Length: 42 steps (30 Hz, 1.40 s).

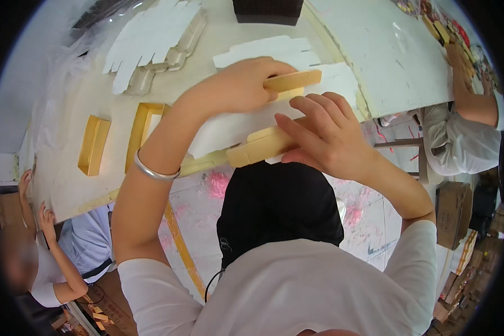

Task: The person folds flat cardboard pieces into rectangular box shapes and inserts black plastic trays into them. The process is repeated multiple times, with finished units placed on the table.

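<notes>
My left hand, on the arm with a silver bangle, is closed on a narrow gold cardboard piece above the table's front part. Nearer to me, my right hand grips a long folded gold cardboard strip, thumb below and fingers over its right end. Whether the two gold parts belong to one box I cannot tell. White flat card blanks lie under both hands. At the left, a small gold open box stands beside a second gold open box, partly covered by my left forearm.
A stack of white die-cut card blanks lies at the back left, with more white sheets in the middle. A dark box stands at the far edge. Co-workers sit at both sides, one with a hand at the table's left edge.
</notes>
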Each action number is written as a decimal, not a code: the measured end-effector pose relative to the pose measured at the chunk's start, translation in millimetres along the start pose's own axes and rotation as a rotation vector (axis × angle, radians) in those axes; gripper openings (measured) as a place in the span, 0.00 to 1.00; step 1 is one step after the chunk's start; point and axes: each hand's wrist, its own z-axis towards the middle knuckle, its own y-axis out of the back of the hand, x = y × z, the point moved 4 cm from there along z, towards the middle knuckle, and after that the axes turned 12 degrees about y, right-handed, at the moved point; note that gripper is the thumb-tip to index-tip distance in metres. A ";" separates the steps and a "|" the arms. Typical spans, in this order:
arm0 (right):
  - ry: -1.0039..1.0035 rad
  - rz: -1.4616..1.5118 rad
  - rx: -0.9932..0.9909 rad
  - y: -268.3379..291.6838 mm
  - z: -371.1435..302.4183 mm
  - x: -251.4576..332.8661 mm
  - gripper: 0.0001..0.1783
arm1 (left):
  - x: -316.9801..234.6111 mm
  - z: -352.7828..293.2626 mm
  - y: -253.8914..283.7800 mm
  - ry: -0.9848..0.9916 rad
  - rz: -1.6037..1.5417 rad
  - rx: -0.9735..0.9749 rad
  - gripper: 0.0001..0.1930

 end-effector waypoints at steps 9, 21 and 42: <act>0.074 0.128 0.330 -3.4 6.9 -1.0 0.23 | -46.1 -57.0 19.6 -0.285 0.463 -0.569 0.24; -0.038 0.252 0.143 22.3 -11.7 -18.3 0.17 | -24.5 -110.0 -15.2 -0.090 0.220 -0.379 0.09; 0.081 -0.055 0.250 17.7 19.7 -0.6 0.12 | 4.9 -58.9 19.9 0.143 0.034 -0.059 0.19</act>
